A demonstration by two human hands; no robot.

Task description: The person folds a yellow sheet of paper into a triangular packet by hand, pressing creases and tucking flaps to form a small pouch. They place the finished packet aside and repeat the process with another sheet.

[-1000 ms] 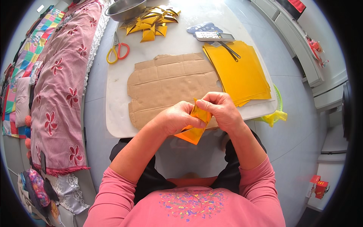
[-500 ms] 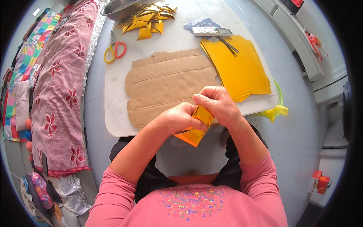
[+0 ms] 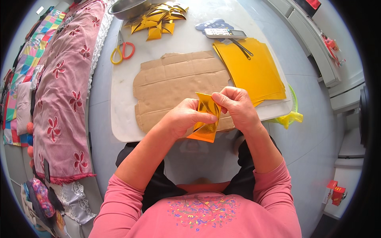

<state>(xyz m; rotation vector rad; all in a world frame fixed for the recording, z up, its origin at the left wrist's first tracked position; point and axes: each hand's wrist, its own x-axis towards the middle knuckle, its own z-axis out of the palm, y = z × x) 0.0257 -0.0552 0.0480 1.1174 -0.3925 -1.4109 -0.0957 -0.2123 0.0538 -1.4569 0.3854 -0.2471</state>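
A strip of shiny gold foil paper (image 3: pixel 205 129), folded lengthwise, is held up over the near edge of the table. My left hand (image 3: pixel 185 119) grips its left side, thumb laid across the front. At its upper right edge, my right hand (image 3: pixel 235 104) pinches the paper between thumb and fingers. Beneath and beyond my hands lies a flat sheet of brown cardboard (image 3: pixel 178 77). A stack of gold paper sheets (image 3: pixel 254 71) rests to the right of the cardboard. Several folded gold paper pieces (image 3: pixel 158 20) are heaped at the far left.
Scissors (image 3: pixel 122 51) with red and yellow handles lie at the table's left edge. A metal bowl (image 3: pixel 129 8) stands beyond them. A white remote control (image 3: pixel 225 33) and dark tweezers (image 3: pixel 242 48) lie by the gold stack. A sofa with a pink cover (image 3: pixel 63 103) runs along the left.
The gold paper has turned more upright, its front face now showing flatter. My right hand has shifted slightly right, its fingers now at the paper's upper right edge.
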